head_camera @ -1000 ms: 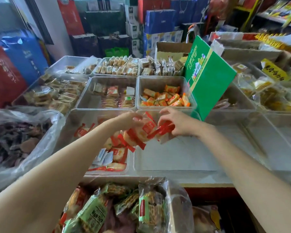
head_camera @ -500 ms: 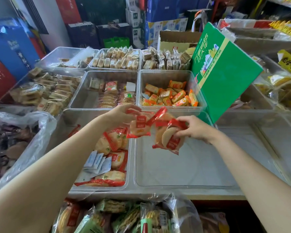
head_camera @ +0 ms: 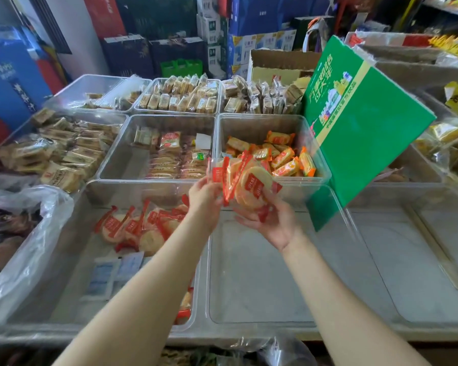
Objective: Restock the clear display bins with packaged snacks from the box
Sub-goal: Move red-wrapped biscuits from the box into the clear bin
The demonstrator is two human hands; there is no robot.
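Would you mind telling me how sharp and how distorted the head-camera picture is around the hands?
Head view: wide-angle bending curves the large empty clear plastic bin and green cardboard box at the edges; the red-and-clear wrapped round rice crackers held by the left hand and right hand are slightly soft; lighting is even, with mild glare on the plastic.

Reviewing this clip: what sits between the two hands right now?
In the head view, a fanned bunch of red-wrapped rice cracker packets sits between the left hand and right hand, both gripping it.
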